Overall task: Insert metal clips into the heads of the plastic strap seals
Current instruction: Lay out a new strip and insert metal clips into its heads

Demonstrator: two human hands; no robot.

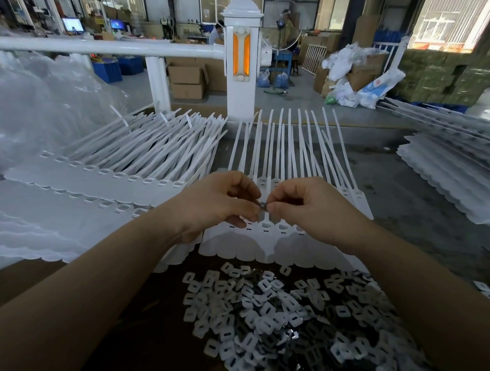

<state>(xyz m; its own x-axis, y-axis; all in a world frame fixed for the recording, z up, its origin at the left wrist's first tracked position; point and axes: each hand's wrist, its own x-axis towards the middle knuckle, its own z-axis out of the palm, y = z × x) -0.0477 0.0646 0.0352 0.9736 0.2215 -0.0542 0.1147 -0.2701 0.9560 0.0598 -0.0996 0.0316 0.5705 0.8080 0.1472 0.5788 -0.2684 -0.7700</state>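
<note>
A: Nearest us is the heap of metal clips [273, 320], a wide pile of small slotted plates on the brown cardboard [137, 314] at the front of the worktop [405, 196]. Plenty of stock left there.

B: And the hands?

A: Both are raised above the sheet of strap seals [268, 240] that lies just beyond the pile. The left hand [216, 203] and the right hand [302, 202] meet fingertip to fingertip, each with fingers curled, pinching a single metal clip [263, 205] between them. It sits in the air, above the row of seal heads, not yet in any slot.

B: So how far along is the job?

A: Early to middling, I judge. The heads in the sheet below the hands show small slots, but whether those already carry clips is too small to tell. The straps fan away toward the white fence post [243, 60].

B: What else is waiting?

A: A thick stack of seal sheets [104, 173] lies on the left, its open square heads in a row; these look unfilled. Another stack of sheets [454, 172] lies on the right, whether finished or not I cannot say.

B: So much remains.

A: By my reading, yes: this clip needs seating, then the rest of the row, then the left stack.
</note>
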